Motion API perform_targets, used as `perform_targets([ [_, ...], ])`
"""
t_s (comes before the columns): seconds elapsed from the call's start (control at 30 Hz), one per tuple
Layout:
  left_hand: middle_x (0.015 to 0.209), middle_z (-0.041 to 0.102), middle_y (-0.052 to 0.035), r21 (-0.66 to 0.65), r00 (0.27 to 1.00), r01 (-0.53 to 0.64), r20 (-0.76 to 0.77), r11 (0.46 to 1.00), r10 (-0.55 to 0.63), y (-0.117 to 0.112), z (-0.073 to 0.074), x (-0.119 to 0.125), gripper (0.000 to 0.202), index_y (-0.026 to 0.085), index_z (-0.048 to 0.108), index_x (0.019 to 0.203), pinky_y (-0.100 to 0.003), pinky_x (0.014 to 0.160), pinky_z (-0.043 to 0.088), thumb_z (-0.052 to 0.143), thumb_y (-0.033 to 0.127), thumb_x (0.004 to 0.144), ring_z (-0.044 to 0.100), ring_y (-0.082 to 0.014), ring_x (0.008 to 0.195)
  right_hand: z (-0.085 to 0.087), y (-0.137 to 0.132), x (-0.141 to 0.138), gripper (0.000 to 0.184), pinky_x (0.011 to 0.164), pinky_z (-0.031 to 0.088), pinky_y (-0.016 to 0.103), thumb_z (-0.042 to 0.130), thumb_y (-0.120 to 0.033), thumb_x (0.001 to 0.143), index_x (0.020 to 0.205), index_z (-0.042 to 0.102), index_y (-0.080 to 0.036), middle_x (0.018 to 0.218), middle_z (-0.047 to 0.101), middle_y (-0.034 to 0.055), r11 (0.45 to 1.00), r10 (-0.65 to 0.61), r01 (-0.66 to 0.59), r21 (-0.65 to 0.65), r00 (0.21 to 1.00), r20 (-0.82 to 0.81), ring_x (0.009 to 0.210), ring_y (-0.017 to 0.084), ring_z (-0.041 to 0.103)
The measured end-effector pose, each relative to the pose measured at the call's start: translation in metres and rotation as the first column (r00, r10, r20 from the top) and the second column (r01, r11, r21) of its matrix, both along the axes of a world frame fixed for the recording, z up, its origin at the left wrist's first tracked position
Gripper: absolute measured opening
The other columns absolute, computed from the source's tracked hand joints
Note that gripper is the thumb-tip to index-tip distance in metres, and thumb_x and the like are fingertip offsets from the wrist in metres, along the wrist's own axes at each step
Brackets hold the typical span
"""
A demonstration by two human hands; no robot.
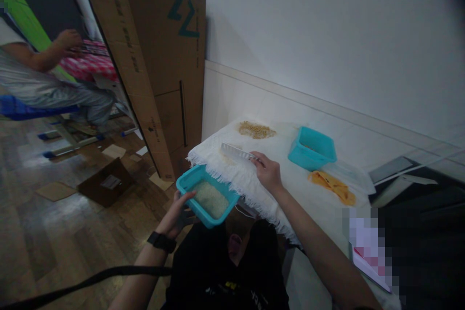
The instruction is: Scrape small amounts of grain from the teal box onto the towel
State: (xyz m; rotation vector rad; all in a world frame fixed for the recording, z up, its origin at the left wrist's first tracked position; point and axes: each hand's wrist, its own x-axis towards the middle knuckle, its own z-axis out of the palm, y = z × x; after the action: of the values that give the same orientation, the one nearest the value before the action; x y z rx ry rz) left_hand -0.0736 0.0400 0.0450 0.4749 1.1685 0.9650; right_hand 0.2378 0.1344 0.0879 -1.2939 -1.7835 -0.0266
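My left hand is closed on the rim of a turquoise plastic container, thumb over the edge. Pale, rice-like grain covers its bottom. The container is held just off the table's near edge, below the fringe of a white cloth. In my closed right hand is a flat, pale ruler-like strip with slots or marks along it. It lies low over the cloth, beside a thin scatter of pale grains. Farther back is a pile of tan grains.
A second turquoise container stands at the right, with an orange cloth and a clear lid beside it. A tall cardboard box stands left of the table. Another person sits beyond it. Cardboard pieces lie on the floor.
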Motion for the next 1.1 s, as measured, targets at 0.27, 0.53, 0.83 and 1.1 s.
perform_targets([
  [0.27, 0.109, 0.066, -0.0055, 0.006, 1.000, -0.018, -0.004, 1.000, 0.018, 0.000, 0.005, -0.001, 0.062, 0.036, 0.042, 0.134, -0.051, 0.079, 0.064, 0.079, 0.047, 0.085, 0.075, -0.0273, 0.084, -0.004, -0.009, -0.010, 0.024, 0.076, 0.063, 0.028, 0.058, -0.025, 0.099, 0.110, 0.079, -0.027, 0.104, 0.085, 0.0025, 0.995, 0.101, -0.101, 0.026, 0.995, 0.008, 0.083, 0.021, 0.081],
  [0.53, 0.107, 0.066, -0.0059, 0.001, 1.000, -0.009, 0.001, 1.000, 0.009, 0.000, 0.001, -0.001, 0.059, 0.035, 0.044, 0.133, -0.049, 0.076, 0.064, 0.078, 0.044, 0.085, 0.075, -0.0279, 0.083, -0.008, -0.037, -0.007, 0.030, 0.082, 0.065, 0.030, 0.054, -0.022, 0.098, 0.112, 0.079, -0.029, 0.106, 0.084, 0.0001, 0.993, 0.118, -0.119, 0.013, 0.991, 0.061, 0.091, 0.021, 0.082],
  [0.83, 0.106, 0.066, -0.0060, 0.005, 1.000, -0.015, -0.009, 1.000, 0.015, 0.001, -0.001, -0.002, 0.066, 0.036, 0.043, 0.133, -0.051, 0.077, 0.064, 0.082, 0.047, 0.081, 0.075, -0.0286, 0.085, -0.001, 0.000, -0.020, 0.025, 0.076, 0.064, 0.030, 0.056, -0.027, 0.100, 0.112, 0.078, -0.028, 0.103, 0.085, 0.0025, 0.999, 0.017, -0.017, 0.029, 1.000, 0.021, 0.083, 0.022, 0.081],
  [1.1, 0.109, 0.066, -0.0073, 0.008, 1.000, -0.015, -0.011, 1.000, 0.015, 0.000, 0.000, -0.003, 0.064, 0.035, 0.044, 0.133, -0.052, 0.079, 0.064, 0.081, 0.046, 0.083, 0.075, -0.0290, 0.086, -0.002, 0.014, -0.027, 0.023, 0.074, 0.062, 0.030, 0.059, -0.026, 0.098, 0.110, 0.079, -0.027, 0.100, 0.085, 0.0025, 0.998, 0.061, -0.061, -0.009, 0.998, -0.009, 0.079, 0.022, 0.081],
])
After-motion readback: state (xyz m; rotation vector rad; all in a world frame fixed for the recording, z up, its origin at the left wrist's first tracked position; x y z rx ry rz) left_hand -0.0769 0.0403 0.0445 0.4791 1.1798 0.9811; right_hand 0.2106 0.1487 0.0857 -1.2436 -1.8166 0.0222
